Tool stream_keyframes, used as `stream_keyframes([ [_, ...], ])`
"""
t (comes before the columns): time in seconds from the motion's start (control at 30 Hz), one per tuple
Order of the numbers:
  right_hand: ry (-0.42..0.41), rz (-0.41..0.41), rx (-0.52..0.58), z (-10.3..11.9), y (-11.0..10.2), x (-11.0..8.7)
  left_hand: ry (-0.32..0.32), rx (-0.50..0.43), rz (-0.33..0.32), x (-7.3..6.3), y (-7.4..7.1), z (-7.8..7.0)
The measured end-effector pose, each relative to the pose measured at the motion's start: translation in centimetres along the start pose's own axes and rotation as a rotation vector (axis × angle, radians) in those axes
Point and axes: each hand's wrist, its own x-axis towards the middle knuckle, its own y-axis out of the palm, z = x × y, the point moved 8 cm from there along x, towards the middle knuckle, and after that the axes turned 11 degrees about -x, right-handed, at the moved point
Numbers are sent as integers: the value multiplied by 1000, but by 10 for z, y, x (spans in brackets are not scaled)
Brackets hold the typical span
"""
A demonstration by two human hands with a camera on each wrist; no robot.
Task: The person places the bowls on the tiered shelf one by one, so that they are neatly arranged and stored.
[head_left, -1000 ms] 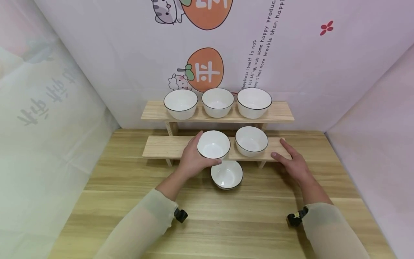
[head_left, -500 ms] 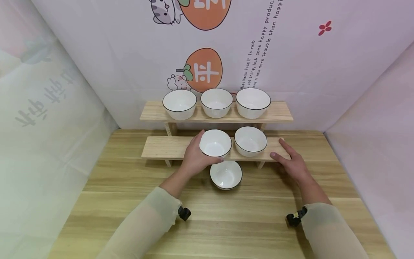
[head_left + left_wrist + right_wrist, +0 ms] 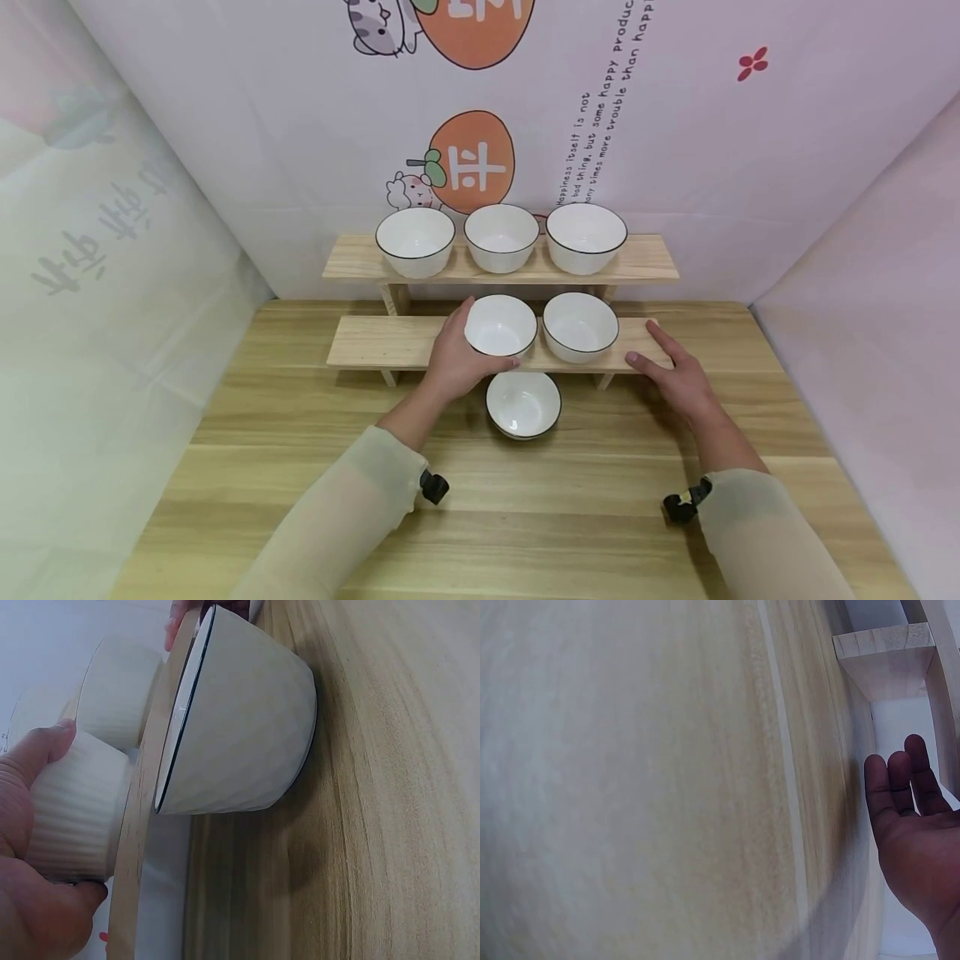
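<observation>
My left hand (image 3: 459, 357) grips a white dark-rimmed bowl (image 3: 501, 325) by its side, thumb in front and fingers behind, over the middle of the lower wooden shelf (image 3: 390, 342). In the left wrist view the ribbed wall of this held bowl (image 3: 79, 810) shows between thumb and fingers. A second bowl (image 3: 581, 327) stands close on its right on the same shelf. At that shelf's right end my right hand (image 3: 684, 382) rests with thumb and index finger on the board. Below the board, several straight fingers (image 3: 881, 787) of it show in the right wrist view.
Three white bowls (image 3: 501, 238) stand in a row on the upper shelf (image 3: 652, 254). Another bowl (image 3: 523, 407), with a faceted outside, sits on the wooden table (image 3: 555, 517) before the lower shelf. Printed cloth walls (image 3: 675, 150) enclose the back and sides.
The left hand has shifted the gripped bowl slightly right and back along the lower shelf, closer to the bowl beside it. My right hand stays at the shelf end.
</observation>
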Motion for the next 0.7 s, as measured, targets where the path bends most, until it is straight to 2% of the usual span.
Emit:
stream_keyframes([
  [0.47,8,3,3,2,0,-1,15,11,27,6,5,0],
  [0.7,11,2,0,2,-1,-1,-4,-6,36,4,6,-2],
])
